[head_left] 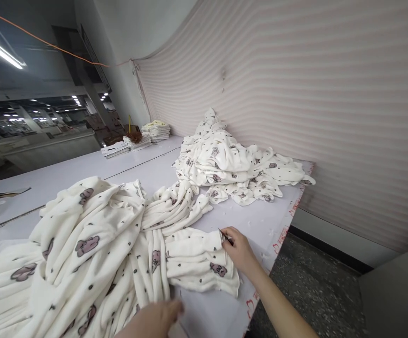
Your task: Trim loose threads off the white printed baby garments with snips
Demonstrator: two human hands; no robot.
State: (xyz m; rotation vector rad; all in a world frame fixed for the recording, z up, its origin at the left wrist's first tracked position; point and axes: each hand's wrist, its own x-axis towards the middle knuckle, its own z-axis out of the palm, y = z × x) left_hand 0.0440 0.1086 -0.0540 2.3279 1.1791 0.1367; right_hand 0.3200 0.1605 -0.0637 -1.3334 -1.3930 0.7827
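My right hand (239,248) is closed around a small dark pointed tool (226,237), its thin tip sticking out to the left. It rests at the edge of a white fleece garment piece (197,258) with mauve animal prints and dark dots; whether the fingers also pinch the cloth is hard to see. Near the bottom edge, my left hand (154,319) is smeared by motion, close to the same heap of cloth, so its fingers cannot be read. A large crumpled pile of the printed fleece (87,249) fills the left and front of the table.
Another heap of printed fleece (221,159) lies farther back against a striped cloth curtain (277,94). Folded stacks (156,130) stand at the table's far end. The table's right edge (283,234) carries red-marked tape, with speckled floor (316,277) beyond it.
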